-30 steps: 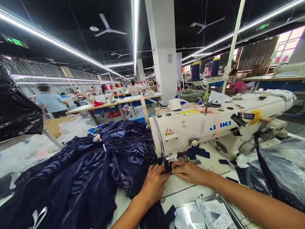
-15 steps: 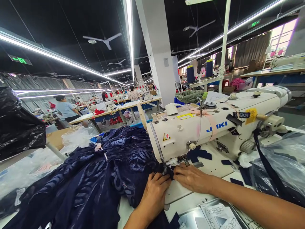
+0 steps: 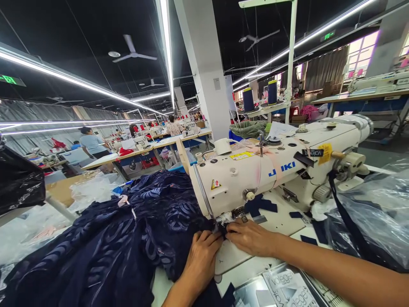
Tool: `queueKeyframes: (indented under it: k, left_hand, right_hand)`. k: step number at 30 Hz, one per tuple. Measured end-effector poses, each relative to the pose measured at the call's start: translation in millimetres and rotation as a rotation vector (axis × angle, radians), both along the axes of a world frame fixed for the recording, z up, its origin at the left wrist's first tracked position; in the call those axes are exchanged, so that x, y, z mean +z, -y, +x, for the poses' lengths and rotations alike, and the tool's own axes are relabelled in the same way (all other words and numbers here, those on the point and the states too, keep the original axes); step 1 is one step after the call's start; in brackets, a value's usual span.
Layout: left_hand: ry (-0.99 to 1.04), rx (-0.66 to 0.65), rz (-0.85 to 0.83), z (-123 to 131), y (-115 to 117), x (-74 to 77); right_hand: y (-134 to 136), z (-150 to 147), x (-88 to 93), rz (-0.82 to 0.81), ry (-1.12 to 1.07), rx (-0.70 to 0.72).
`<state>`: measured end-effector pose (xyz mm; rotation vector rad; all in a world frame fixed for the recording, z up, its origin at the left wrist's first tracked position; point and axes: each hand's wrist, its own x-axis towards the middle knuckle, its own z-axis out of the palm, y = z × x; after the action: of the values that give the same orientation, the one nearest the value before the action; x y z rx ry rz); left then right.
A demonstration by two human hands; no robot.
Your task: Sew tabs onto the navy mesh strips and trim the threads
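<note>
A white sewing machine with blue lettering stands before me. Just in front of its needle area, my left hand presses curled fingers onto the edge of a dark navy garment. On the other side of the presser foot, my right hand has its fingers closed on the same dark cloth, close to the left fingertips. The garment, with shiny leaf-like patterns, lies heaped to the left of the machine. My fingers and the dark fabric hide the exact stitching point.
Dark fabric scraps lie on the machine bed. Printed labels rest in a tray near me. Clear plastic is at right, a black bag at left. Navy thread cones stand behind; a person is in the distance.
The whole view has shifted, so the machine and hands appear slightly further left. Both hands keep nearly the same hold on the cloth beside the needle.
</note>
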<state>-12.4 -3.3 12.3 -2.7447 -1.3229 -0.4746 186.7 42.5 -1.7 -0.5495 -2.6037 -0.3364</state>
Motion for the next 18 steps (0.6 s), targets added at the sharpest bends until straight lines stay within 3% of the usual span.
queueKeyframes:
  k: [11,18]
  left_hand:
    - [-0.035,0.03,-0.039,-1.4,-6.5,6.5]
    - [-0.027,0.008,-0.035,-6.6,-19.3,6.7]
  right_hand:
    - [-5.0,1.4,-7.7,-0.147,-0.014,-0.018]
    - [-5.9,4.0,-1.0,-0.324,-0.04,-0.07]
